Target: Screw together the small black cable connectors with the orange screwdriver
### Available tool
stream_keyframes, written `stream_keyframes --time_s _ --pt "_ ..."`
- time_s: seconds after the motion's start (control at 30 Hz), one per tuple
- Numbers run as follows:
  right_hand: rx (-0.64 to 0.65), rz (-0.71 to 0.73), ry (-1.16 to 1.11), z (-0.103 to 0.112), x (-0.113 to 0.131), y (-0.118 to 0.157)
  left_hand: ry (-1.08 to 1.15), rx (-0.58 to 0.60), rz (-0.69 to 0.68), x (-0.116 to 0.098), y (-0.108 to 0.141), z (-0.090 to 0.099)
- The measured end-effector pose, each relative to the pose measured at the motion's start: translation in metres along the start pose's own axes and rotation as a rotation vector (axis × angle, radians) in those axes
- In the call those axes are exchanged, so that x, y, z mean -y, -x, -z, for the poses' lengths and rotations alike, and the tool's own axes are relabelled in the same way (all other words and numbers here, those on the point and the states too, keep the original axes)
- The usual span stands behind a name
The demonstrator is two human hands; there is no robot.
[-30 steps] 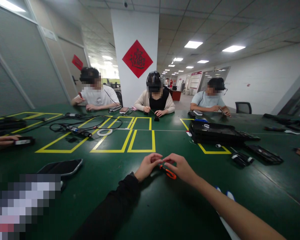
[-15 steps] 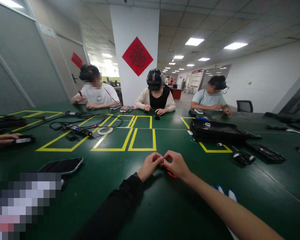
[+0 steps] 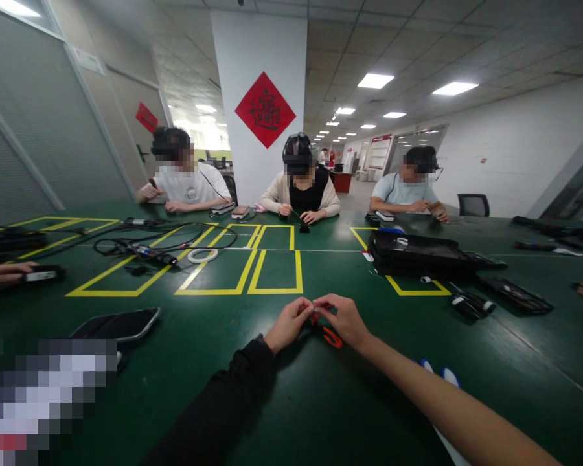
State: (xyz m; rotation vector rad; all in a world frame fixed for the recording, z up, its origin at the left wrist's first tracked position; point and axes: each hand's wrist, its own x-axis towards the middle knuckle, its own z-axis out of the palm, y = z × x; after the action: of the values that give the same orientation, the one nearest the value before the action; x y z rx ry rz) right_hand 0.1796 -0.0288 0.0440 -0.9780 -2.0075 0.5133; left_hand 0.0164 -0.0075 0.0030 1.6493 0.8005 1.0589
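Note:
At the middle of the table, my left hand (image 3: 287,323) and my right hand (image 3: 346,321) meet fingertip to fingertip, both pinched closed. Whatever small thing lies between the fingers is too hidden to name. Just under my right hand's fingers an orange-handled tool (image 3: 332,338) shows, with loop-like handles; its front end is covered by my fingers, so I cannot tell its kind. A small reddish bit shows near the fingertips.
Yellow tape outlines (image 3: 274,291) mark the green table (image 3: 223,388). Black cables (image 3: 150,252) and a white ring (image 3: 203,256) lie left. A dark phone-like slab (image 3: 119,325) is nearer. Black cases (image 3: 418,252) stand right. Several people sit around, one hand (image 3: 4,272) at left.
My right hand's fingers have lifted and spread slightly, so more of the orange tool shows beneath them. My left hand stays nearly in place. The view has shifted a little.

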Motion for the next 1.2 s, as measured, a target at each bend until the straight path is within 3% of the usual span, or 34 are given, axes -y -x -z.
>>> stream_keyframes --time_s 0.13,0.23,0.33,0.47,0.53,0.63,0.73,0.97,1.2 --pt "0.055 -0.113 -0.131 -0.006 -0.006 -0.004 -0.047 0.009 -0.017 -0.008 0.003 -0.001" --pt "0.066 -0.215 -0.166 0.015 -0.023 -0.005 -0.166 0.027 -0.055 -0.017 0.01 -0.002" --pt "-0.131 -0.318 0.056 0.073 -0.056 0.011 -0.393 0.104 -0.161 -0.024 0.017 -0.003" --pt "-0.62 -0.495 0.66 0.174 -0.113 0.073 -0.536 0.135 -0.202 -0.023 0.019 -0.003" --pt "-0.666 -0.559 0.888 0.212 -0.137 0.111 -0.533 0.121 -0.204 -0.021 0.018 -0.003" --pt "-0.653 -0.651 1.044 0.244 -0.158 0.153 -0.526 0.117 -0.216 -0.021 0.017 -0.004" --pt "-0.65 -0.728 1.045 0.253 -0.166 0.167 -0.53 0.121 -0.218 -0.023 0.017 -0.004" --pt "-0.484 -0.79 1.038 0.251 -0.17 0.157 -0.546 0.122 -0.211 -0.023 0.017 -0.004" --pt "-0.463 -0.804 1.074 0.252 -0.172 0.155 -0.544 0.133 -0.217 -0.02 0.017 -0.003"
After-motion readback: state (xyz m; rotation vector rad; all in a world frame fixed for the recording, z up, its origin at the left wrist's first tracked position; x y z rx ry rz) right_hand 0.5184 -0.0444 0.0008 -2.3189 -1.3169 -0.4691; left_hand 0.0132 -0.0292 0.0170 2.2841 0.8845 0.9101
